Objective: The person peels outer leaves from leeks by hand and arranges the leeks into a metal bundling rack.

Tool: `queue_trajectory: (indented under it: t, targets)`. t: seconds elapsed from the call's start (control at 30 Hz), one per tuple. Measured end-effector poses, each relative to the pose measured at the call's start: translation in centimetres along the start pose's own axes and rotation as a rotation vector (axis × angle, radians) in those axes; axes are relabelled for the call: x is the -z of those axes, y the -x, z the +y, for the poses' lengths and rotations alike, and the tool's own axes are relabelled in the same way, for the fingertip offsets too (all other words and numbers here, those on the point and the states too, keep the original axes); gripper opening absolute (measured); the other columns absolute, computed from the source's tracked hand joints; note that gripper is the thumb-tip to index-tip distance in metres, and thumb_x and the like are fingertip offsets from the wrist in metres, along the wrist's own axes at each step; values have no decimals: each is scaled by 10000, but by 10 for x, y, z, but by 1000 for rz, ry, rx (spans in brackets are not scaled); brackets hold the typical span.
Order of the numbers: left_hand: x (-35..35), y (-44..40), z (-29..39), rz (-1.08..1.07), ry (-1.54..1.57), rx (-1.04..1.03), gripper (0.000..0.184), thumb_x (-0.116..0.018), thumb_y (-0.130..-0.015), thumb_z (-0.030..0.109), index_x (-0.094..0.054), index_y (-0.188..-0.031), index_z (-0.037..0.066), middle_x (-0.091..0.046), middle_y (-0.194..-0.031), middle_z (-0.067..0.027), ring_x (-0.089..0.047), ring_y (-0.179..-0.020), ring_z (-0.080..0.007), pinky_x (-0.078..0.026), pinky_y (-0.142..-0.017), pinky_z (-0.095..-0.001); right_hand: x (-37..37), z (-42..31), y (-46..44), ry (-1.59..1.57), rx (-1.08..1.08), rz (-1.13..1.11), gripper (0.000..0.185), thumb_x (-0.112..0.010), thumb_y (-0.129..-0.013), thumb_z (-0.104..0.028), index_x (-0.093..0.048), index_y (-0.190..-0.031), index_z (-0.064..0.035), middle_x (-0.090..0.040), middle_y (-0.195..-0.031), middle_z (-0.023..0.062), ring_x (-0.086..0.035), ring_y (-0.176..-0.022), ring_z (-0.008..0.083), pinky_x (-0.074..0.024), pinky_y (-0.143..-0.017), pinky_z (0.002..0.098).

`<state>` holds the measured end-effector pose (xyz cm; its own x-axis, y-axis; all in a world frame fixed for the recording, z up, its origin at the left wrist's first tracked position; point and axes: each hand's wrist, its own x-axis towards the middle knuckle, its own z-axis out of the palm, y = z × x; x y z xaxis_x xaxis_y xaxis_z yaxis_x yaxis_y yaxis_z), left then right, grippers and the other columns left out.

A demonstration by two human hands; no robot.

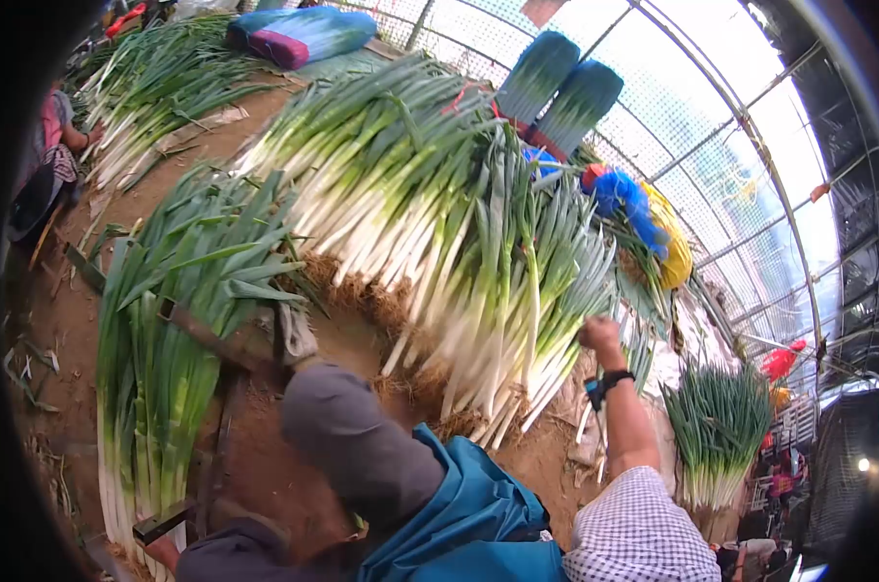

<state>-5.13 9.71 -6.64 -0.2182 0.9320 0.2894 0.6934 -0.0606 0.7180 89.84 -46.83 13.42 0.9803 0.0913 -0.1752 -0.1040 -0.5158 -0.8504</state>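
The right grip [602, 335] is curled up small; the left grip [164, 555] is too hidden to tell. One careless bump could bend the onions [502, 252].

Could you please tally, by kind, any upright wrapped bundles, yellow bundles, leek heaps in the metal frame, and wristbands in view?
Upright wrapped bundles: 2
Yellow bundle: 1
Leek heap in the metal frame: 1
Wristband: 1
Total: 5
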Motion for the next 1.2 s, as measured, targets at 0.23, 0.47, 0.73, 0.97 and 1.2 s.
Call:
queue_trajectory:
  t: [0.23,0.47,0.73,0.97,1.2]
  targets:
    - [22,-14,14,-69,-222,-61,196,-615,-981,188,-650,-1062,12,-637,-1037,-152,-603,-1010,-309,-463,-895,-434,-89,79,61,671,272,64,348,-703,-879,-310,-749,-966,23,-734,-915,236,-721,-886,307,-546,-820,422]
    - [28,-17,16,-108,-285,-59,186,-614,-974,185,-658,-1055,24,-634,-1035,-144,-600,-1006,-307,-460,-894,-436,-217,52,77,617,180,-453,465,-688,-919,-368,-698,-1062,74,-701,-1073,297,-686,-1007,414,-548,-885,438]
    - [31,-15,9,-98,-295,-76,175,-612,-966,183,-667,-1047,38,-630,-1032,-134,-596,-1001,-305,-456,-894,-438,-289,79,66,195,-40,-95,439,-783,-811,-369,-706,-934,45,-704,-820,98,-655,-679,204,-514,-591,350]
    - [21,-8,6,-103,-283,-108,167,-611,-959,180,-676,-1040,50,-627,-1030,-126,-593,-997,-303,-452,-893,-441,-246,-22,88,-425,27,-282,455,-687,-922,-229,-592,-1293,17,-643,-900,34,-610,-719,118,-484,-595,264]
    - [25,14,-1,-77,-236,-250,160,-610,-952,178,-684,-1033,62,-624,-1028,-118,-590,-993,-301,-448,-893,-443,-233,-83,35,81,706,-292,321,-495,-1050,-175,-623,-1312,-40,-670,-1076,78,-631,-881,178,-531,-789,339]
